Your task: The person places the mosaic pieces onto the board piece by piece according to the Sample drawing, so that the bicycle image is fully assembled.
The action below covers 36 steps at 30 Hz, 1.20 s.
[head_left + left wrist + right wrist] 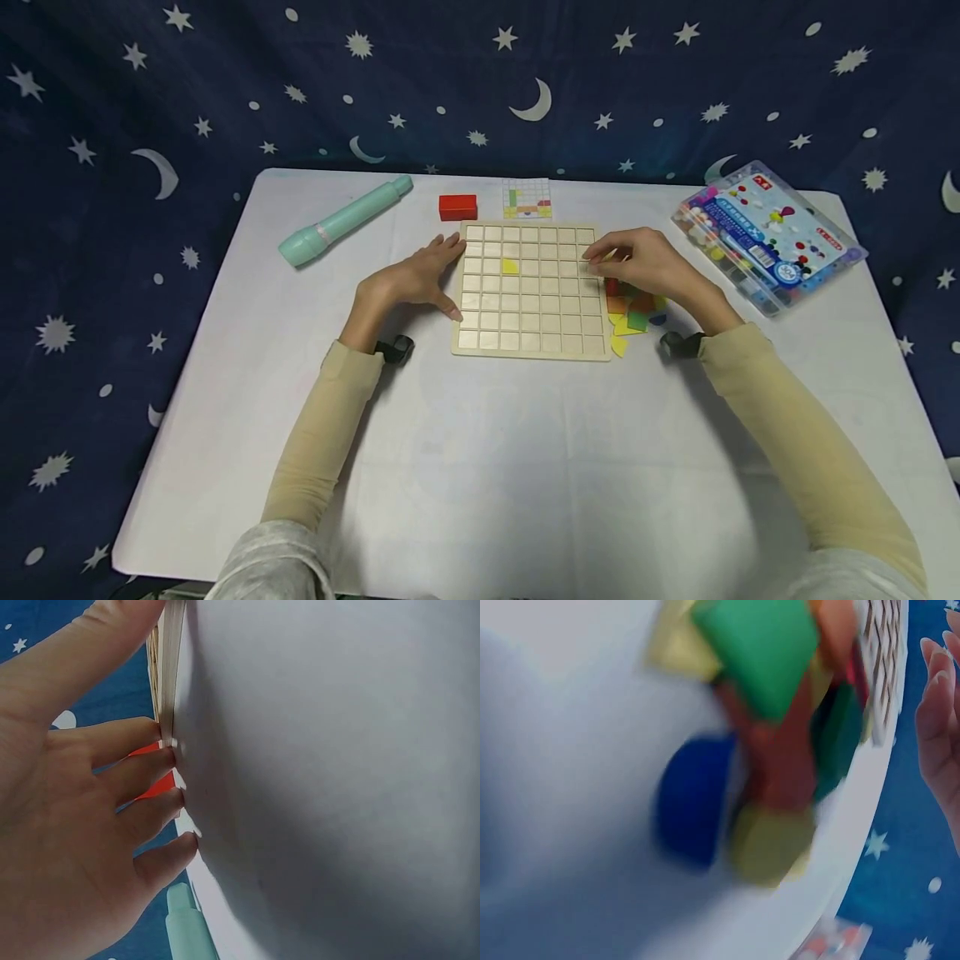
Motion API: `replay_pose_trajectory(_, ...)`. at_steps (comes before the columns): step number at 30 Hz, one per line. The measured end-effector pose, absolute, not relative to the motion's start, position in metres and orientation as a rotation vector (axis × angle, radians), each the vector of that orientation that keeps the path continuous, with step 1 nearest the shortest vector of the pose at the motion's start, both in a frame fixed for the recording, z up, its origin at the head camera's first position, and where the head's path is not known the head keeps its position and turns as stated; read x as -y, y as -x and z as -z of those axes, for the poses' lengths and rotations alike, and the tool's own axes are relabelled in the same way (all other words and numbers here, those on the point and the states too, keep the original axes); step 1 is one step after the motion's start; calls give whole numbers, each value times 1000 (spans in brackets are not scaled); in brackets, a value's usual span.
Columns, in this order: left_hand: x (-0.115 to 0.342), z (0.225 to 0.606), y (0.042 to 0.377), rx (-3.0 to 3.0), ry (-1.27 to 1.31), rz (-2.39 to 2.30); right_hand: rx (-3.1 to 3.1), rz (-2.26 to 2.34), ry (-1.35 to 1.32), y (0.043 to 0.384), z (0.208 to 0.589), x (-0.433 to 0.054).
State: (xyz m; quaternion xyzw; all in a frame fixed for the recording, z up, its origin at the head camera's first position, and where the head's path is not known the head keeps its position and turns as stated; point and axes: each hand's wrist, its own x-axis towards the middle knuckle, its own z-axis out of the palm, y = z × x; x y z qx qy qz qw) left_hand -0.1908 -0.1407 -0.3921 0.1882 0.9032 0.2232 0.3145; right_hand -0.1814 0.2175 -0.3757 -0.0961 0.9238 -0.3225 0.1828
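Observation:
A square wooden grid board [531,321] lies on the table, with one yellow piece [510,266] in a cell of its upper left part. My left hand [412,277] spreads its fingers and thumb along the board's left edge, touching it. In the left wrist view the fingertips [166,756] meet the board's side. My right hand [637,260] hovers over the board's right edge, fingertips and thumb close together; whether a small piece is between them is unclear. Below it lies a pile of coloured pieces, among them a green piece [761,656] and a blue half-round piece [694,801].
Behind the board are a red block [457,207] and a pattern card [527,198]. A mint-green tube [352,218] lies at the back left. On the right stands a clear plastic case [772,233] with a printed lid. A starry cloth [450,75] hangs behind the table.

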Motion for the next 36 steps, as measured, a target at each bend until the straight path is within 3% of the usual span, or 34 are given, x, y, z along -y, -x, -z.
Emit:
replay_pose_trajectory(18, 142, 393, 189, -2392, -475, -568, -2569, 871, 171, 174, 391, -274)
replay_pose_trajectory(36, 140, 392, 190, -2379, -492, -584, -2571, 751, 235, 178, 395, -270)
